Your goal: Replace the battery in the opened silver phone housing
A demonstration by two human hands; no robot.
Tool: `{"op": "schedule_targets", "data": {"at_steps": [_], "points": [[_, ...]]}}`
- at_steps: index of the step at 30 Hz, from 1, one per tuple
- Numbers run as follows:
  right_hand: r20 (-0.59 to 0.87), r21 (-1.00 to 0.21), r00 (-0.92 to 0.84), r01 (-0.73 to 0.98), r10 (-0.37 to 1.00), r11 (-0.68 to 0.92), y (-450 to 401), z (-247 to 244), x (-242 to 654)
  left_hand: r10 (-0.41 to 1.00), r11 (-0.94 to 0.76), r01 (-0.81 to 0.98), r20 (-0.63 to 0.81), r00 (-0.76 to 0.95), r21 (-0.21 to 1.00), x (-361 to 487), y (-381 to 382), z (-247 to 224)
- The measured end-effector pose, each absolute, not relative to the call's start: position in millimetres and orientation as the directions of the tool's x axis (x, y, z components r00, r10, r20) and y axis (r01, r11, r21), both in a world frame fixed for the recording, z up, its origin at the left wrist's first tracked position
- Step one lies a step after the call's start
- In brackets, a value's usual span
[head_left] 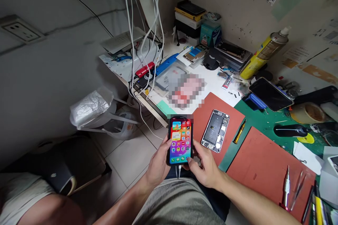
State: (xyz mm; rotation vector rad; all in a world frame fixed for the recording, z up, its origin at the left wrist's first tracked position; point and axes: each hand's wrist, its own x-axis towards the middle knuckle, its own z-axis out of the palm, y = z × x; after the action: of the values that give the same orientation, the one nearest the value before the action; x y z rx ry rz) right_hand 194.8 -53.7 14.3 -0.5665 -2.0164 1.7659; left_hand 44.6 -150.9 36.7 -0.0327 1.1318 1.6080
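Observation:
Between my two hands is a lit smartphone [180, 141] in a dark case, its colourful home screen facing me. A white charging cable [180, 171] is plugged into its bottom edge. My left hand [160, 158] grips the phone's left side, thumb along the edge. On the lower right side, my right hand [207, 167] wraps the phone, its thumb at the screen's bottom corner. Just right of the hands, an opened phone [215, 130] with its battery and boards showing lies on a reddish-brown mat [235, 114]. A gold screwdriver [239, 132] rests beside it.
A second reddish-brown mat [266, 168] bears a silver screwdriver [287, 186] and tweezers [298, 188]. Farther back stand a yellow spray can [264, 53] and a dark-screened phone [271, 94]. White cables [132, 35] hang over the desk's left edge. Someone's knee [50, 209] shows at lower left.

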Motion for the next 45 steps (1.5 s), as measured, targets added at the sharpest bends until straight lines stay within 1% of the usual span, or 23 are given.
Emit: {"op": "schedule_targets", "data": {"at_steps": [3,7,11,13,19,26,33,37,41,45], "points": [[0.057,-0.991,-0.839,0.018,0.541,0.132,-53,13,195,0.739,0.081,-0.75,-0.544,-0.397,0.657,44,-152,38],[0.078,-0.99,-0.844,-0.002,0.531,0.142,-53,15,195,0.765,0.141,-0.704,-0.528,-0.369,0.696,42,-157,37],[0.104,-0.987,-0.839,-0.023,0.534,0.157,-52,16,194,0.787,0.144,-0.655,-0.487,-0.379,0.742,41,-160,36],[0.118,-0.986,-0.836,-0.033,0.535,0.166,-52,16,194,0.785,0.151,-0.65,-0.49,-0.379,0.745,41,-159,35],[0.117,-0.986,-0.835,-0.031,0.537,0.166,-52,16,193,0.784,0.171,-0.663,-0.508,-0.357,0.729,39,-159,37],[0.098,-0.988,-0.837,-0.017,0.538,0.154,-53,14,194,0.767,0.169,-0.71,-0.543,-0.341,0.683,41,-156,41],[0.086,-0.988,-0.836,0.0,0.541,0.156,-55,10,195,0.758,0.07,-0.788,-0.546,-0.356,0.611,42,-153,36],[0.098,-0.986,-0.829,-0.005,0.551,0.168,-55,7,195,0.722,0.043,-0.822,-0.587,-0.367,0.567,42,-152,34],[0.074,-0.991,-0.839,-0.001,0.54,0.133,-57,4,196,0.7,0.016,-0.831,-0.6,-0.388,0.556,43,-150,35],[0.062,-0.993,-0.84,0.004,0.538,0.12,-58,4,196,0.712,0.015,-0.835,-0.592,-0.378,0.55,43,-148,35]]}}
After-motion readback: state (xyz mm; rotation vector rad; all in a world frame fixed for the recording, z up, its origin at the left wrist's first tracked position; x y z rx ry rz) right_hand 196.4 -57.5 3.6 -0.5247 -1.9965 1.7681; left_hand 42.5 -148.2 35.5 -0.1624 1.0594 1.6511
